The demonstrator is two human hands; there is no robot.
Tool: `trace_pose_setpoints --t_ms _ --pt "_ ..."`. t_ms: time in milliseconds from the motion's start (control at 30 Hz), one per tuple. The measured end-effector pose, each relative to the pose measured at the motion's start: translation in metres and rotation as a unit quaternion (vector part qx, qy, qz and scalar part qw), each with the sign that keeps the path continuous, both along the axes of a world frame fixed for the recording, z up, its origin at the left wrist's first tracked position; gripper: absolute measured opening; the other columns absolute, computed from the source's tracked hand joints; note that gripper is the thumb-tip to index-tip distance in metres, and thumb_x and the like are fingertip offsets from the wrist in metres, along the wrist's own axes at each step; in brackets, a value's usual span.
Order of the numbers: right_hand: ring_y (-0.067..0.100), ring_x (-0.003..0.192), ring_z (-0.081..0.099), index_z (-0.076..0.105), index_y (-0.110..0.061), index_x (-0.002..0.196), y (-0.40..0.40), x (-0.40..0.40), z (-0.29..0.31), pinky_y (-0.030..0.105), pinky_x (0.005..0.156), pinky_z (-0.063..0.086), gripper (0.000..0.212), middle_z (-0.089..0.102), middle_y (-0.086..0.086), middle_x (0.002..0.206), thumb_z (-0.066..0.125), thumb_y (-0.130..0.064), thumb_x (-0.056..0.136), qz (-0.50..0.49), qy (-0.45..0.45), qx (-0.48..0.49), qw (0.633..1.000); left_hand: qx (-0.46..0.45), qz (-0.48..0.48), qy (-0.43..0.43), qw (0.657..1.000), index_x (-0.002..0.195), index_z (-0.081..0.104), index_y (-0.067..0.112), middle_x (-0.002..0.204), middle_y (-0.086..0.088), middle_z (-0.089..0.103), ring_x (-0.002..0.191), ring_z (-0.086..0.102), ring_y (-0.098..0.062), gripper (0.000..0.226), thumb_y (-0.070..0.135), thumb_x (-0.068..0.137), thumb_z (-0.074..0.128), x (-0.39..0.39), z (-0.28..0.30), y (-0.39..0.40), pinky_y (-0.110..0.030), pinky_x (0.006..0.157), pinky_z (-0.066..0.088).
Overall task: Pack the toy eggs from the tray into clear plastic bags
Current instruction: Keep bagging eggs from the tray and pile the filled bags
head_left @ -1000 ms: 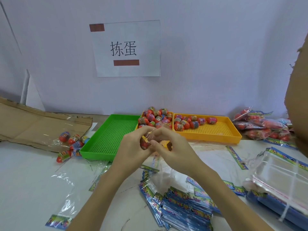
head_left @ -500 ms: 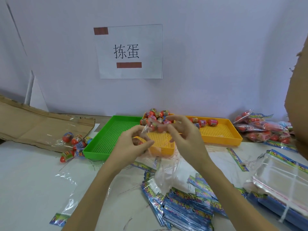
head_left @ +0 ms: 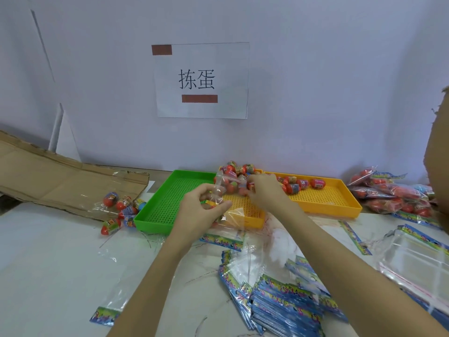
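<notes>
**Q:** Both hands first: what are they doing?

**A:** Left hand (head_left: 202,210) is curled, thumb and fingers pinched on the mouth of a clear plastic bag (head_left: 228,203), which stands up at its 12 o'clock and hangs down at its 5 o'clock. My guess is that it grips the mouth so the bag stays open. Something small and yellow-green sits in that pinch; I cannot tell what. Right hand (head_left: 263,190) reaches into the egg pile at its 12 o'clock, fingers bent around the eggs. Whether it already has one, I cannot tell.

**Q:** And the surroundings, biggest down?

**A:** White table (head_left: 48,263), then flattened cardboard (head_left: 60,181) at 9 o'clock of the hands. A green tray (head_left: 155,217), nothing in it, lies touching a yellow tray (head_left: 340,203). At 3 o'clock, filled bags (head_left: 393,193) are heaped out of the way. At 5 o'clock sits a stack of unused bags (head_left: 286,305), near enough to grab.

**Q:** The eggs themselves?

**A:** Toy eggs (head_left: 239,170) are heaped at the far edge where yellow meets green, with a few strays such as one red egg (head_left: 317,183) further right. Some loose eggs (head_left: 121,207) lie on the table at 9 o'clock of the green tray.

**Q:** Stage?

**A:** Filling, I judge; plenty of eggs remain.
</notes>
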State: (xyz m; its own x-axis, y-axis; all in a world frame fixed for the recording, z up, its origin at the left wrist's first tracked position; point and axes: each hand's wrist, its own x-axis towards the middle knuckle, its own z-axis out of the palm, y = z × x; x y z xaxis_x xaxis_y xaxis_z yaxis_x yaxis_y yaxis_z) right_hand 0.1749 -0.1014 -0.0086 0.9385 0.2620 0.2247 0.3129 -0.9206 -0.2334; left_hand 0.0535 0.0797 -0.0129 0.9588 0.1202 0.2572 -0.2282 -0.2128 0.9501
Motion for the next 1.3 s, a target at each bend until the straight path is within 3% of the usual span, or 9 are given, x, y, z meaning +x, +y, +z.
trace_pose_setpoints --t_ms 133,233,367,567,733,867,967,1167,1300 --pt "0.031 0.123 0.048 0.069 -0.012 0.118 0.006 -0.002 -0.008 0.040 0.104 0.043 0.019 0.064 0.008 0.125 0.067 -0.017 0.100 -0.034 -0.033 -0.010 0.999 -0.004 -0.005 0.004 1.000 0.113 0.070 0.017 0.100 -0.008 0.074 0.066 0.071 -0.015 0.033 0.014 0.085 0.087 0.002 0.000 0.000 -0.043 0.065 0.064" --pt "0.028 0.120 0.056 0.070 -0.010 0.127 0.001 -0.021 -0.006 0.038 0.104 0.049 0.029 0.067 0.008 0.127 0.068 -0.017 0.099 -0.027 -0.083 0.156 0.984 -0.014 -0.007 0.010 1.000 0.117 0.068 0.016 0.100 -0.010 0.074 0.067 0.073 -0.017 0.038 0.014 0.085 0.087 0.002 0.000 0.000 -0.038 0.062 0.065" --pt "0.012 0.099 0.068 0.074 -0.017 0.120 -0.020 -0.058 -0.003 0.021 0.084 0.056 0.027 0.074 -0.004 0.110 0.074 -0.027 0.095 -0.015 -0.088 0.367 0.926 0.007 0.003 0.008 1.000 0.119 0.066 0.022 0.102 -0.004 0.072 0.068 0.075 -0.018 0.041 0.018 0.085 0.088 0.002 0.000 -0.001 -0.033 0.061 0.063" --pt "0.008 0.094 0.073 0.074 -0.023 0.108 -0.039 -0.099 -0.008 0.032 0.083 0.063 0.016 0.076 -0.012 0.099 0.077 -0.025 0.092 0.022 -0.065 0.546 0.835 0.029 -0.034 -0.001 0.999 0.131 0.063 0.019 0.097 0.002 0.077 0.074 0.073 -0.029 0.052 0.015 0.085 0.088 0.000 0.000 -0.009 -0.031 0.061 0.061" --pt "0.014 0.097 0.074 0.072 -0.023 0.112 -0.028 -0.119 0.005 0.024 0.063 0.060 0.017 0.076 -0.010 0.103 0.074 -0.024 0.095 0.079 -0.139 0.581 0.798 0.052 -0.087 -0.022 0.995 0.129 0.064 0.026 0.107 0.006 0.080 0.090 0.071 -0.042 0.049 0.013 0.087 0.086 -0.004 0.002 -0.012 -0.026 0.066 0.056" --pt "0.011 0.096 0.072 0.069 -0.022 0.119 -0.026 -0.122 0.005 0.028 0.050 0.057 0.023 0.070 -0.004 0.115 0.073 -0.022 0.096 0.105 -0.189 0.474 0.853 0.053 -0.134 -0.036 0.989 0.135 0.066 0.023 0.114 0.007 0.079 0.081 0.068 -0.018 0.052 0.008 0.089 0.083 -0.006 0.004 -0.015 -0.024 0.074 0.053" --pt "0.005 0.090 0.070 0.068 -0.023 0.122 -0.029 -0.122 0.003 0.028 0.056 0.057 0.025 0.066 -0.007 0.115 0.072 -0.022 0.097 0.114 -0.202 0.402 0.886 0.063 -0.143 -0.054 0.986 0.136 0.066 0.027 0.116 0.011 0.079 0.079 0.067 -0.005 0.053 0.009 0.089 0.083 -0.007 0.004 -0.015 -0.019 0.075 0.054" --pt "0.007 0.098 0.066 0.070 -0.022 0.123 -0.034 -0.118 0.008 0.023 0.068 0.057 0.026 0.067 -0.009 0.112 0.071 -0.018 0.097 0.155 -0.196 0.359 0.899 0.084 -0.133 -0.070 0.985 0.128 0.067 0.044 0.123 0.015 0.075 0.091 0.076 -0.014 0.056 0.013 0.086 0.087 -0.007 0.004 -0.015 -0.023 0.082 0.058" --pt "0.002 0.092 0.066 0.070 -0.021 0.124 -0.034 -0.118 0.008 0.014 0.064 0.052 0.026 0.065 -0.010 0.112 0.069 -0.019 0.098 0.161 -0.212 0.326 0.907 0.079 -0.125 -0.075 0.986 0.122 0.068 0.047 0.117 0.016 0.075 0.088 0.075 -0.009 0.056 0.013 0.083 0.089 -0.008 0.004 -0.016 -0.021 0.082 0.057"
